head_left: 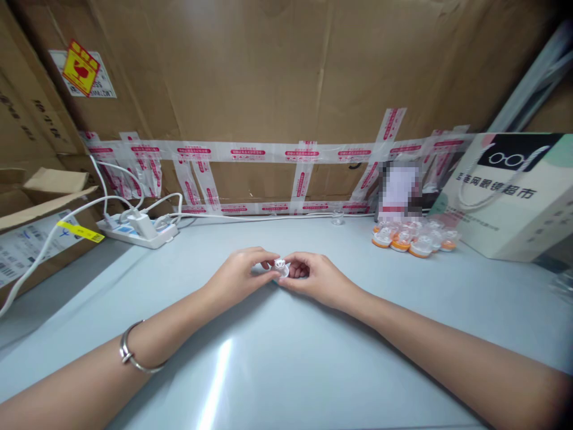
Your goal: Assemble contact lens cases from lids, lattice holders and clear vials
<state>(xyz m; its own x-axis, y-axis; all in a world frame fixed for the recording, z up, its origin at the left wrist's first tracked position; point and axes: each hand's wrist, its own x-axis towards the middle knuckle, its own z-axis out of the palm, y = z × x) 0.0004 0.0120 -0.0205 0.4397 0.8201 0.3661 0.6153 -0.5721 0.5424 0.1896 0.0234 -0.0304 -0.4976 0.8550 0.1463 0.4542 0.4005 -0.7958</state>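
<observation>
Between my two hands, near the middle of the grey table [277, 352], is a small white and clear plastic piece [280, 269]. My left hand [248, 273] pinches it from the left with thumb and fingertips. From the right, my right hand [316, 276] closes its thumb and index finger on the same piece, the other fingers curled in. Several clear plastic pieces with orange and white bases [421, 245] stand grouped at the right back.
A power strip [147, 233] with white cables lies at the back left beside an open cardboard box [49, 239]. At the right stands a paper bag [505, 209]. A small clear piece [337, 218] is near the taped cardboard wall [259, 89].
</observation>
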